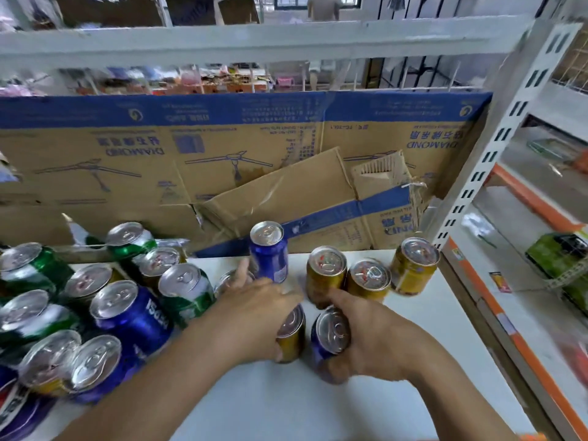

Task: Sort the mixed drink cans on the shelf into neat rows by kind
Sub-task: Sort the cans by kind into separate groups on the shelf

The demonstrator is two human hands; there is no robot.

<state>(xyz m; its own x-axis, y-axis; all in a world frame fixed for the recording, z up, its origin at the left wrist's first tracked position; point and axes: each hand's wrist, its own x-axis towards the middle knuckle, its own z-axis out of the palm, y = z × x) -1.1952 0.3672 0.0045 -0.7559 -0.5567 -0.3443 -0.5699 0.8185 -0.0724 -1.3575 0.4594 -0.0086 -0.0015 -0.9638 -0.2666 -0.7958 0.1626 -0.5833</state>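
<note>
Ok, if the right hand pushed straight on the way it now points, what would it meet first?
Most likely the gold can at the left end of the row of three: the right hand, gripping a blue can, stretches its forefinger up to it. Whether they touch is unclear.

Your left grip (257, 310) curls round a gold can (291, 337) on the white shelf (286, 402). Your right grip (375, 338) holds a blue can (331, 334) just beside it. Behind them: a lone upright blue can (269, 249), and to its right a loose row of gold cans (369, 280). Far left: a mixed cluster (127, 313) of green, blue and gold cans, several tilted. Printed cardboard (222, 160) backs the shelf.
</note>
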